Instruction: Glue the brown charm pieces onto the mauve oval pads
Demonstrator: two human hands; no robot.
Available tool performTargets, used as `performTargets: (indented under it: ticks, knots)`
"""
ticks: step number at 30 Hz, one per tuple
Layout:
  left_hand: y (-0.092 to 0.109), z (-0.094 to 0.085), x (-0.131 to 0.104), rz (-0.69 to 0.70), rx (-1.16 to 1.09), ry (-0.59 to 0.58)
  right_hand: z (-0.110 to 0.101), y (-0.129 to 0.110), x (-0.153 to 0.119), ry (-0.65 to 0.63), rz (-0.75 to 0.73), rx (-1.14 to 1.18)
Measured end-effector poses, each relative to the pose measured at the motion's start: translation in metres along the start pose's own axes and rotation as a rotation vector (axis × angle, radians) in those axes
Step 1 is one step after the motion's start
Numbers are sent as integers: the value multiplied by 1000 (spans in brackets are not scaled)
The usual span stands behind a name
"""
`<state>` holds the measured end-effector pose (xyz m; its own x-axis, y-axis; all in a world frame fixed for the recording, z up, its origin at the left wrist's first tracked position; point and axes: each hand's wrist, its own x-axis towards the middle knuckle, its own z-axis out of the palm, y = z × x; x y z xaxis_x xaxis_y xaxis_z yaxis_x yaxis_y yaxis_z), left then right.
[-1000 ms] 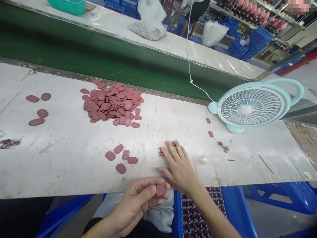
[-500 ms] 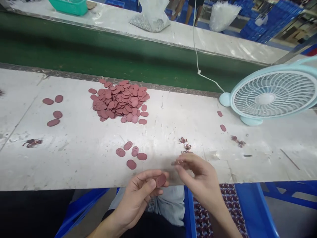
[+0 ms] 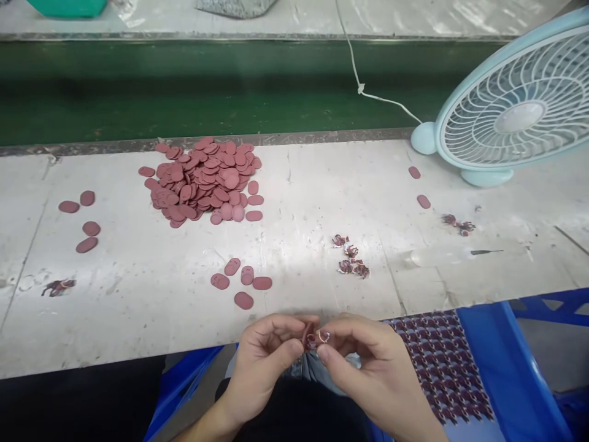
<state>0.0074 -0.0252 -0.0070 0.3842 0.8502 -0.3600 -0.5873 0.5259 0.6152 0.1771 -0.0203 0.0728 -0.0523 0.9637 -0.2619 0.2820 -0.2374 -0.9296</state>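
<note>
My left hand [image 3: 271,353] pinches a reddish-brown oval disc [image 3: 309,331] between thumb and fingers, turned nearly edge-on. Against it, my right hand [image 3: 361,350] grips a small dark red and white figure piece [image 3: 324,336] by thumb and fingertips; its exact shape is partly covered. Both hands meet just off the table's front edge, above my lap. Beyond them lie several loose oval discs [image 3: 243,300], and up and to the right a cluster of similar small figure pieces [image 3: 353,267].
A big heap of oval discs [image 3: 202,178] sits toward the back left. On the right stands a light blue fan [image 3: 519,116] with a white cord. Below the table edge, a blue crate [image 3: 510,368] holds rows of figure pieces [image 3: 446,362]. A clear pen-like tool [image 3: 442,255] lies at right.
My right hand has come down and left from near the figure cluster to meet my left hand, bringing the small figure piece against the disc. The camera view has tilted downward.
</note>
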Motion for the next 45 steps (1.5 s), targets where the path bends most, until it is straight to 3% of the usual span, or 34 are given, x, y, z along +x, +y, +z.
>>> performTargets:
  ticks: [6,22,34,45]
  knots:
    - [-1,3,0,-5,62,18,-4,6,-6,-9,-60,-83]
    - [1,12,4,-43,101,19,-12,6,-5,-4,5,-76]
    - [-3,24,-1,50,183,128,-4,6,-9,39,226,217]
    - [-7,29,-1,73,162,130,-4,10,-12,75,183,225]
